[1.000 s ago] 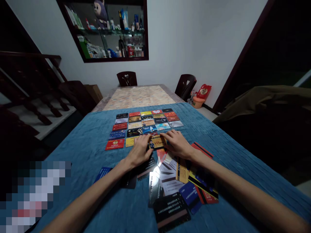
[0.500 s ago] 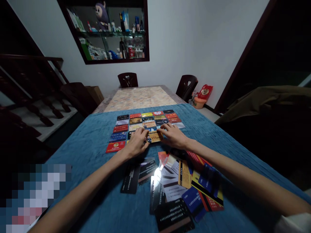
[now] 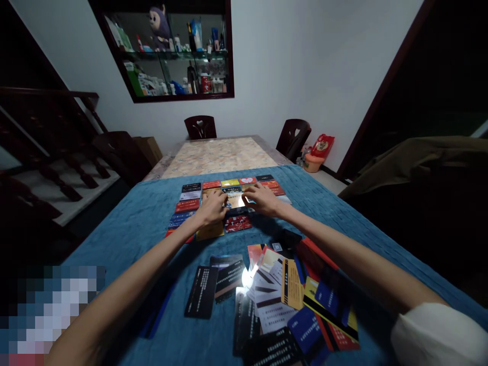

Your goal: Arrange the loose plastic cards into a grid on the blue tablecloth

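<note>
Between my hands is a gold card [image 3: 235, 200], tilted so that glare washes out part of its print. My left hand [image 3: 214, 207] pinches its left edge, and my right hand [image 3: 259, 199] pinches its right edge. Below them lie cards in rows, face up, partly covered by both hands. A red patterned card [image 3: 238, 223] sits just nearer than the gold one, beside a yellow card [image 3: 209, 232] under my left wrist. Blue [image 3: 181, 219] and red [image 3: 187, 205] cards line the left side.
Nearer me lies a loose, overlapping pile with black [image 3: 200, 292], orange [image 3: 292, 284] and blue [image 3: 308, 328] cards, mostly backs up. A blue cloth [image 3: 125, 223] covers this end of the table. Chairs [image 3: 293, 140] stand around it, and a shelf niche [image 3: 183, 99] is in the wall.
Both hands have carried the gold card farther away over the rows and tilted it. The red patterned card has come into view below it.
</note>
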A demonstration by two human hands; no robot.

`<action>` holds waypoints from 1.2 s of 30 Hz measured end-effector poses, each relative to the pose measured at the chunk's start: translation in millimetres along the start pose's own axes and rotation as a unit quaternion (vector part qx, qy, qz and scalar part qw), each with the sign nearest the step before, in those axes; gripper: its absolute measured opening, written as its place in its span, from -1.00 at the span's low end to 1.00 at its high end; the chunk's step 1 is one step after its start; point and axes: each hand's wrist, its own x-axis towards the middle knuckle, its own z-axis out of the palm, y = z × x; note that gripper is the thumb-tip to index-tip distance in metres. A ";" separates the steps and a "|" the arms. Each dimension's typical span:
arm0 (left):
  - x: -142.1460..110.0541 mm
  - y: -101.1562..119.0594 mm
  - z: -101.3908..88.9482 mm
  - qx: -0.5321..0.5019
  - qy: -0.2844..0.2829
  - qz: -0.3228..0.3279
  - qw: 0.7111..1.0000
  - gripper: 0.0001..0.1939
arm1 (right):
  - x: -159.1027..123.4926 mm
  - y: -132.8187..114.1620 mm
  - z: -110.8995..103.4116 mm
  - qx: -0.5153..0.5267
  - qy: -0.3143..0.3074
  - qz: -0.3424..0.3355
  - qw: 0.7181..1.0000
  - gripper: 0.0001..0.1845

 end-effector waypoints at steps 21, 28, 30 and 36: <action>46.1 -29.0 29.5 0.035 -0.045 -0.026 0.998 -0.76 | 49.7 14.7 25.3 -0.012 -0.081 0.041 0.996 -0.73; 48.1 -29.7 33.2 0.037 -0.051 -0.020 0.998 -0.74 | 50.8 15.8 28.8 -0.012 -0.091 0.041 0.995 -0.71; 48.3 -30.4 33.7 0.038 -0.053 -0.018 0.998 -0.72 | 51.0 15.8 29.0 -0.012 -0.092 0.040 0.995 -0.71; 48.4 -31.8 34.6 0.044 -0.064 -0.010 0.997 -0.70 | 51.1 16.0 27.5 -0.012 -0.098 0.041 0.994 -0.70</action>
